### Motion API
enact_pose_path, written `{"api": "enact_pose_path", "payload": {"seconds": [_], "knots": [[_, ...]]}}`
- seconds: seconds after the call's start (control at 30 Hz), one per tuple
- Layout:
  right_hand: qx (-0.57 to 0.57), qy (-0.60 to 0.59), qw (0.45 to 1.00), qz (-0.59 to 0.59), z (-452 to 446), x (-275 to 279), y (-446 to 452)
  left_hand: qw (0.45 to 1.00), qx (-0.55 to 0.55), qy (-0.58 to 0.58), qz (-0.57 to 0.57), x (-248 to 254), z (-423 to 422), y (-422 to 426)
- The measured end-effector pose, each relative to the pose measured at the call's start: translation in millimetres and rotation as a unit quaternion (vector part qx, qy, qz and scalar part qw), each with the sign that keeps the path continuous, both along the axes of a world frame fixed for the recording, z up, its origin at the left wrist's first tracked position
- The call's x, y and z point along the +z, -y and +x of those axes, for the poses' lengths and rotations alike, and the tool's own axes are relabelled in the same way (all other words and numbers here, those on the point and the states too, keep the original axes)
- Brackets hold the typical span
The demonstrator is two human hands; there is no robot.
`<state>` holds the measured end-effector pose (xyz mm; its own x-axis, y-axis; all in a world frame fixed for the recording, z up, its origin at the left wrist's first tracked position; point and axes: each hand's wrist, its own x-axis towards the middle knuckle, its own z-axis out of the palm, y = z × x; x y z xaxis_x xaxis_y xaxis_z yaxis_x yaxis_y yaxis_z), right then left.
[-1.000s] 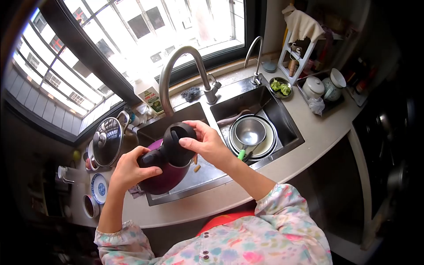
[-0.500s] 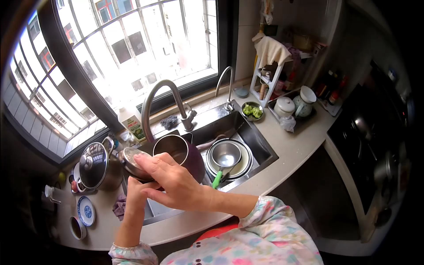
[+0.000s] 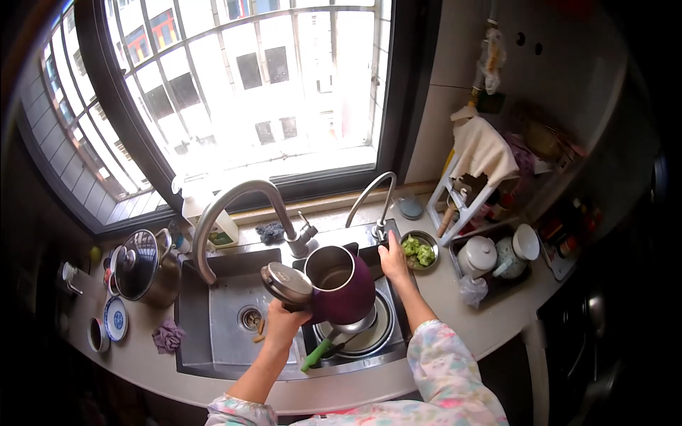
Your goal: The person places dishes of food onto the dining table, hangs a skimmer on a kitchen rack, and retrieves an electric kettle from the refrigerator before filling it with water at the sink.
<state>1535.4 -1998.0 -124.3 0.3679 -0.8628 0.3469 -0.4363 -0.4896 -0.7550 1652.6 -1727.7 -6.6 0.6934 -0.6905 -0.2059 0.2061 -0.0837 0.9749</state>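
A purple kettle (image 3: 344, 302) is held by my left hand (image 3: 285, 325), which is closed round its handle side. Its metal lid (image 3: 288, 282) stands open toward the left, and the steel interior shows. The kettle is above the right sink basin, in front of the small curved faucet (image 3: 392, 195). At that faucet's base, my right hand (image 3: 395, 263) has its fingers at the dark lever; part of the grip is hidden. Below the kettle are a green-handled steel ladle or pan (image 3: 316, 355) and stacked bowls (image 3: 383, 334).
A large faucet (image 3: 241, 188) arches over the left basin (image 3: 231, 334). A lidded pot (image 3: 145, 270), a blue-white plate (image 3: 116, 318) and a purple cloth (image 3: 168, 336) are at the left. A bowl of green vegetables (image 3: 419, 252) and a tray with jars (image 3: 497, 259) stand right.
The kettle has moved right, over the right basin. My right hand has left the kettle lid and reached the small faucet's base. The view has shifted too.
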Motion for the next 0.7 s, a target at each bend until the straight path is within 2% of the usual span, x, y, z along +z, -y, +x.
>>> {"api": "enact_pose_path", "payload": {"seconds": [0.07,0.2,0.23,0.27,0.33,0.43,0.53,0.6,0.63,0.7], "knots": [[0.005,-0.046,0.997,0.056,8,8,0,1.000,0.028,0.003,-0.011,-10,-6,13],[0.072,-0.105,0.988,-0.086,7,-1,2,0.999,0.047,-0.003,0.017,3,-12,37],[0.075,-0.116,0.984,-0.115,7,-4,4,0.999,0.038,-0.004,-0.028,-8,-9,41],[0.084,-0.127,0.978,-0.141,9,-8,2,0.999,0.042,0.015,-0.020,-6,-10,45],[0.115,-0.214,0.941,-0.236,6,-9,5,0.997,0.067,0.011,-0.040,-16,-13,53],[0.144,-0.260,0.917,-0.268,5,3,2,0.993,0.099,0.061,-0.007,-39,-23,56],[0.168,-0.190,0.935,-0.247,3,-2,10,0.979,0.131,0.146,0.057,-43,-33,54],[0.173,-0.106,0.979,0.026,-2,15,11,0.986,0.135,0.081,0.049,-40,-37,53],[0.150,-0.013,0.987,0.048,-3,26,2,0.984,0.143,0.101,0.045,-41,-39,53],[0.167,0.074,0.983,0.023,-4,79,-43,0.977,0.147,0.146,0.045,-40,-43,51]]}}
